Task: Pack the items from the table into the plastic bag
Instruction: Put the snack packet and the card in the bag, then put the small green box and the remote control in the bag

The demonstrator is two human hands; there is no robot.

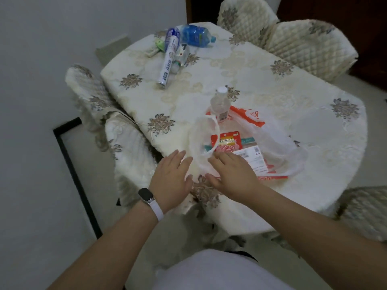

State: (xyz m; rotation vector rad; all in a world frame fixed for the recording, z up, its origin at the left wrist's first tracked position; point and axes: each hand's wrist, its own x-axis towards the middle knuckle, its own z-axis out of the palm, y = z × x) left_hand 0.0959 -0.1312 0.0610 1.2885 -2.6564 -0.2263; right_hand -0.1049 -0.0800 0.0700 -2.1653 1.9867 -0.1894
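Plastic bag (276, 143) lies flat on the table (272, 84) at centre right of the frame, its long axis running from the open mouth at centre toward the right edge. The mouth forms a rounded loop facing left and slightly down, toward the hands. Inside, seen through the film, lie a red snack packet (227, 142) and a white label sheet (252, 159) — both flat, with long sides roughly parallel to the bag's axis. A clear bottle (219, 104) with a white cap stands at the bag's upper left corner; whether it is inside the bag or just behind it cannot be told.

Remaining items sit in the upper left of the frame, well apart from the bag: a toothpaste tube (168, 59) with its long axis pointing from top to lower left, a small clear bottle (181, 56) touching its right side, a blue bottle (195, 35) lying with its cap pointing right, and a green item (158, 46) to the tube's left.

Left hand (170, 176) is flat, palm down, fingers extended and slightly spread, just left of the bag mouth — holding nothing. Right hand (231, 173) is likewise spread open, palm down, fingertips resting on the lower rim of the bag; no closed grasp is visible. Both forearms reach in from the bottom of the frame, converging toward the bag. A smartwatch (146, 195) sits on the left wrist.
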